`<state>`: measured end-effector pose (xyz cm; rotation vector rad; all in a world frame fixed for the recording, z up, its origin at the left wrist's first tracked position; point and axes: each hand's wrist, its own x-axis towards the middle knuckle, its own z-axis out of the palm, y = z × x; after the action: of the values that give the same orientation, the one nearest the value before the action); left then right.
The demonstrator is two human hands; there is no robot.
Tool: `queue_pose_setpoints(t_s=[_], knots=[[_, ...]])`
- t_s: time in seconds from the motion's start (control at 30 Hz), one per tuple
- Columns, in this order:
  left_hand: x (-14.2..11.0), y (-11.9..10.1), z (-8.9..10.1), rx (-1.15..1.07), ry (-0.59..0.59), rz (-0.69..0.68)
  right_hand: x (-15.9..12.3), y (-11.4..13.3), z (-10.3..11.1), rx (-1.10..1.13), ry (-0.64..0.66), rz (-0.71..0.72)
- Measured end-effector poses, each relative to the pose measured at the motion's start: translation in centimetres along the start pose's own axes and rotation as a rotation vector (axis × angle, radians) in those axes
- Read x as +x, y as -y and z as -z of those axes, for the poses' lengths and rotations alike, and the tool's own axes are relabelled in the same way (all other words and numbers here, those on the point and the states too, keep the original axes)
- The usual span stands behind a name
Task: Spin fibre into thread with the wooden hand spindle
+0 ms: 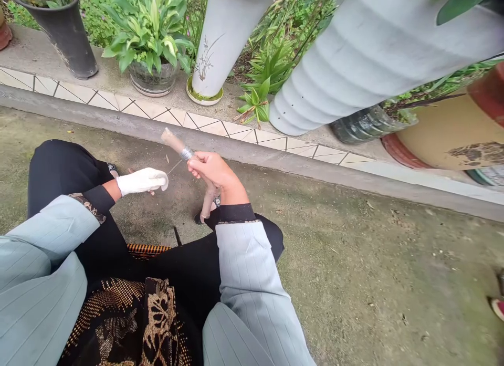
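In front of my knees, my right hand (212, 169), bare, is closed around a light brown wooden stick (173, 140). One end of the stick points up and left past my fingers, while its lower part (208, 200) shows below my palm. Silvery wire (186, 153) is wound in several turns around it, just beside my fingertips. A thin straight length of that wire (173, 168) runs down and left to my left hand (142, 181), which wears a white glove and is closed on it. The glove hides how the fingers grip.
Ahead runs a low tiled ledge (220, 128) carrying a black pot (71, 35), a leafy plant in a clear pot (153, 80), tall white planters (220, 35) and a tan pot (441, 129). Concrete ground (354, 266) lies around me. Part of a red shoe (497, 307) shows at the right edge.
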<state>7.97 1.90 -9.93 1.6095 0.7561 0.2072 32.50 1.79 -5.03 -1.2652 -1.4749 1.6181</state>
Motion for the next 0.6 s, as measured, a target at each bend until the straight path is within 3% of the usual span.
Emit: queue_pose_setpoints(t_s=[0.07,0.13,0.23,0.33,0.4,0.5,0.6], knots=[[-0.1,-0.1,-0.3,0.015,0.05,-0.003,0.8,-0.8,-0.2,-0.024,-0.162,-0.058],[-0.2,-0.1,-0.5,0.026,0.116,-0.012,1.6,-1.7,-0.6,-0.122,-0.241,-0.126],[-0.2,0.1,-0.7,0.046,0.179,-0.048,2.5,-2.8,-1.1,-0.556,-0.244,-0.19],[-0.3,0.0,-0.5,0.124,0.117,-0.092,2.9,-3.7,-1.8,-0.995,-0.125,-0.203],[-0.4,-0.3,0.0,0.197,0.04,-0.106,3.0,-4.1,-2.3,-1.121,0.023,-0.222],[-0.6,-0.7,0.8,0.321,-0.06,-0.109,2.8,-4.2,-3.2,-1.184,0.245,-0.209],[-0.4,-0.8,1.5,0.38,-0.155,-0.094,2.2,-3.3,-3.5,-1.042,0.444,-0.174]])
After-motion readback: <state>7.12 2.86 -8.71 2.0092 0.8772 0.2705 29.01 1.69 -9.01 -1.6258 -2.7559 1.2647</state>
